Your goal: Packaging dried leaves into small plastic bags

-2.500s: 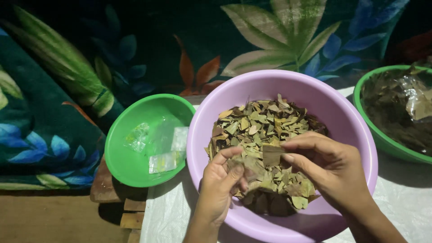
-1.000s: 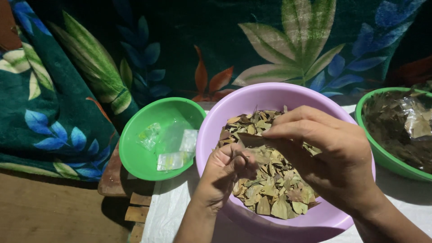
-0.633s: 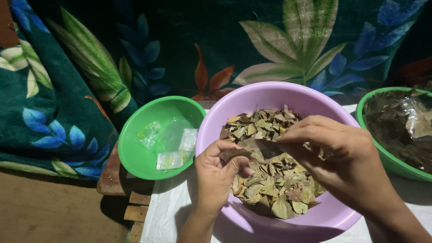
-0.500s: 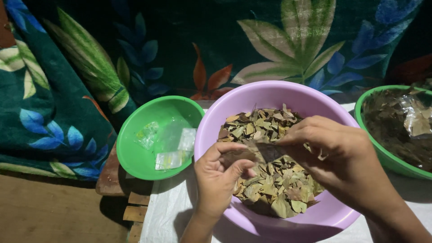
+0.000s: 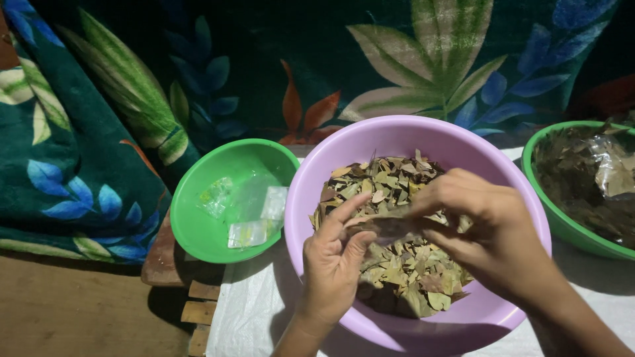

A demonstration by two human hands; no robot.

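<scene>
Inside the purple bowl's rim (image 5: 301,192), both hands (image 5: 337,261) (image 5: 483,231) pinch one leaf (image 5: 390,227).

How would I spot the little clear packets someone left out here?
Start at the big purple bowl of dried leaves. Just left sits a small green bowl. Inside lie the clear packets, the only shiny plastic there, with no leaves around them.

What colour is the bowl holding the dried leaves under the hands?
Light purple bowl, seen clearly in the head view.
</scene>
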